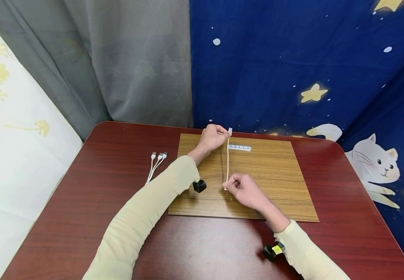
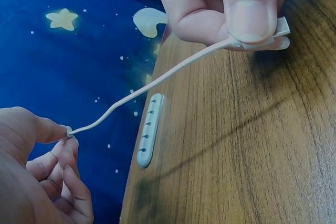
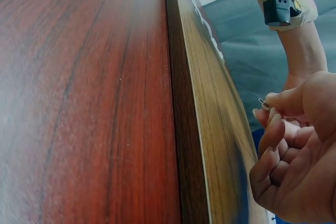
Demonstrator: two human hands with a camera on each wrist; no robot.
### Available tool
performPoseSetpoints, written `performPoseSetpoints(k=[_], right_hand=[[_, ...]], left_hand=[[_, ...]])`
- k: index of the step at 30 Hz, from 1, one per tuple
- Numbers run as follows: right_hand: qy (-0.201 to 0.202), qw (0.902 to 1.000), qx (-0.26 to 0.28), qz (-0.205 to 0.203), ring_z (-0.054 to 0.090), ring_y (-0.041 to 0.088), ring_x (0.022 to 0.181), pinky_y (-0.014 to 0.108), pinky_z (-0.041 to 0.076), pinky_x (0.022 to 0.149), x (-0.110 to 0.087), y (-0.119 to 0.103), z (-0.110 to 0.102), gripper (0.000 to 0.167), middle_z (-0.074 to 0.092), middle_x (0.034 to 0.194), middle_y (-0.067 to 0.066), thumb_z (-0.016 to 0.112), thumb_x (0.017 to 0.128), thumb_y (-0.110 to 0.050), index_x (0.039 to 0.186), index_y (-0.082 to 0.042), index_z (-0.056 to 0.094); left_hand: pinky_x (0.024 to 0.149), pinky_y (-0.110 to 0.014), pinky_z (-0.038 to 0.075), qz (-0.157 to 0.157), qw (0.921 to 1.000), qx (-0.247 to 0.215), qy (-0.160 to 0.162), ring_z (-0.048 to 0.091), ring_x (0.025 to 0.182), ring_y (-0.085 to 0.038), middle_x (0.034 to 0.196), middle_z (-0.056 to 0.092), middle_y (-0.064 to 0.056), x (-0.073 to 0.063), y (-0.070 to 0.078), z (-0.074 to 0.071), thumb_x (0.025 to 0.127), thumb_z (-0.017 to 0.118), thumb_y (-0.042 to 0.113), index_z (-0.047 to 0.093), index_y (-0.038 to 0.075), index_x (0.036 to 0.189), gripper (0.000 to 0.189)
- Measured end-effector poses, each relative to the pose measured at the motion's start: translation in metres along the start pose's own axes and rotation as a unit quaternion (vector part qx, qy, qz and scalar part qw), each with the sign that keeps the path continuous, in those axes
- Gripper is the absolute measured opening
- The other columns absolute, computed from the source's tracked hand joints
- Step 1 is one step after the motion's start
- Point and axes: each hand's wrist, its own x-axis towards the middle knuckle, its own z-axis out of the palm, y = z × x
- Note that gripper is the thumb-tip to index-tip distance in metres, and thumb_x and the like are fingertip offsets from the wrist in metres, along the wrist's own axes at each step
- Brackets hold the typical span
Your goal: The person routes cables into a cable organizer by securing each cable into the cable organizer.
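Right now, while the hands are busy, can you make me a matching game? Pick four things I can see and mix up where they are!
Things:
1. Single cable
2. Pale strip
3. Bunch of cables
4. Cat picture

Places:
A. On the table, left of the wooden board
B. On the blue curtain
C. Pinched by the left hand at one end and the right hand at the other
D. Lying on the wooden board

Right pairs: 1-C, 2-D, 3-A, 4-B
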Motion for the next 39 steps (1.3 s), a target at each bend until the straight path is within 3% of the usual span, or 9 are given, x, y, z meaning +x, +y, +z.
performPoseSetpoints(k=[17, 29, 39], right_hand=[[0.015, 0.9995, -0.025, 0.015, 0.04, 0.007, 0.053, 0.026, 0.032, 0.049, 0.0, 0.002, -0.001, 0.019, 0.048, 0.062, -0.004, 0.065, 0.101, -0.014, 0.084, -0.005, 0.066], [0.019, 0.9992, -0.034, 0.013, 0.045, 0.012, 0.055, 0.027, 0.035, 0.051, 0.0, 0.0, -0.004, 0.021, 0.052, 0.062, -0.003, 0.065, 0.1, -0.014, 0.081, -0.006, 0.064], [0.03, 0.9984, -0.045, 0.02, 0.043, 0.012, 0.055, 0.029, 0.035, 0.053, 0.0, 0.002, -0.006, 0.022, 0.049, 0.062, -0.002, 0.064, 0.102, -0.015, 0.082, -0.006, 0.062]], left_hand=[[0.073, -0.027, 0.046, -0.011, 0.9994, 0.029, 0.015, 0.062, 0.084, -0.013, 0.082, 0.072, 0.006, 0.009, -0.013, 0.005, 0.092, 0.075, 0.031, 0.08, 0.016, 0.088, 0.017], [0.076, -0.031, 0.047, -0.031, 0.9979, 0.053, 0.023, 0.063, 0.087, -0.014, 0.086, 0.073, 0.007, 0.01, -0.013, 0.012, 0.091, 0.077, 0.034, 0.08, 0.018, 0.087, 0.017], [0.078, -0.032, 0.047, -0.037, 0.9978, 0.046, 0.028, 0.062, 0.089, -0.015, 0.089, 0.073, 0.004, 0.012, -0.016, 0.015, 0.091, 0.078, 0.033, 0.08, 0.017, 0.087, 0.017]])
